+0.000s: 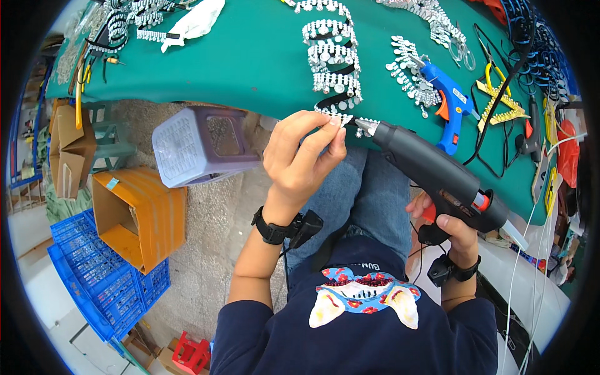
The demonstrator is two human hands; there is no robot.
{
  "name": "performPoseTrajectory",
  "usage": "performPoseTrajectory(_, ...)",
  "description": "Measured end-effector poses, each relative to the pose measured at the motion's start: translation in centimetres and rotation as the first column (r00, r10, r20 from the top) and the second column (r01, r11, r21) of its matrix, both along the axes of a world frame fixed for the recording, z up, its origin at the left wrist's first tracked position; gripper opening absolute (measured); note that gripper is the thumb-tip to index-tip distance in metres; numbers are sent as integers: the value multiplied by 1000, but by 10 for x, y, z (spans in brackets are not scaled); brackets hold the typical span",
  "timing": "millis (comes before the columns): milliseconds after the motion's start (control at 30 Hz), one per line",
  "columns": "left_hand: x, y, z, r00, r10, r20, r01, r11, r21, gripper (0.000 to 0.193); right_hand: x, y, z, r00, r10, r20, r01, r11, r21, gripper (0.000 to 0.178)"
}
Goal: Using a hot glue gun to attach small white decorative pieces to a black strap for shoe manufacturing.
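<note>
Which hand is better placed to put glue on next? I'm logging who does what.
Probably the right hand: it grips the black glue gun, nozzle at the rhinestone trim pinched by the left hand.

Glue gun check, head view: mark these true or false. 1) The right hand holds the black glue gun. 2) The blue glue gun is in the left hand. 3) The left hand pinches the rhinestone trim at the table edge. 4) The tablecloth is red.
1) The right hand holds the black glue gun: true.
2) False: the blue glue gun lies on the table, unheld.
3) The left hand pinches the rhinestone trim: true.
4) False: it is green.
</note>
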State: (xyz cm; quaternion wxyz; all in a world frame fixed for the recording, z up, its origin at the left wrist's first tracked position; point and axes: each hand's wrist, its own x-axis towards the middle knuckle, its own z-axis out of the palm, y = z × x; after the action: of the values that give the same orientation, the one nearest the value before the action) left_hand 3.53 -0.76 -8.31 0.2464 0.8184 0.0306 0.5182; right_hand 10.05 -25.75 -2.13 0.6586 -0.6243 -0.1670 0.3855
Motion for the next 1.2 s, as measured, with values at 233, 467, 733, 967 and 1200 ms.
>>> performPoseTrajectory(233, 0, -1, -4, 1000, 0, 12, 0, 1000, -2, 21, 0, 1, 7, 998, -58, -5, 58, 998, -40, 45)
performPoseTrajectory(467, -4, 0, -1, 999, -24, -32, 25, 999, 27, 22, 2, -2, 11, 997, -73, -9, 72, 996, -53, 46)
performPoseTrajectory(733, -4, 0, -1, 999, -18, -30, 19, 999, 50, 24, 3, 0, 18, 994, -104, -23, 102, 993, -55, 47)
performPoseTrajectory(967, -4, 0, -1, 999, -22, -32, 23, 999, 46, 25, 5, -1, 23, 996, -93, -12, 91, 990, -112, 48)
performPoseTrajectory(1200, -4, 1, -2, 1000, -6, -20, 7, 998, 59, 25, 6, -2, 29, 996, -37, 86, 46, 994, -102, 32)
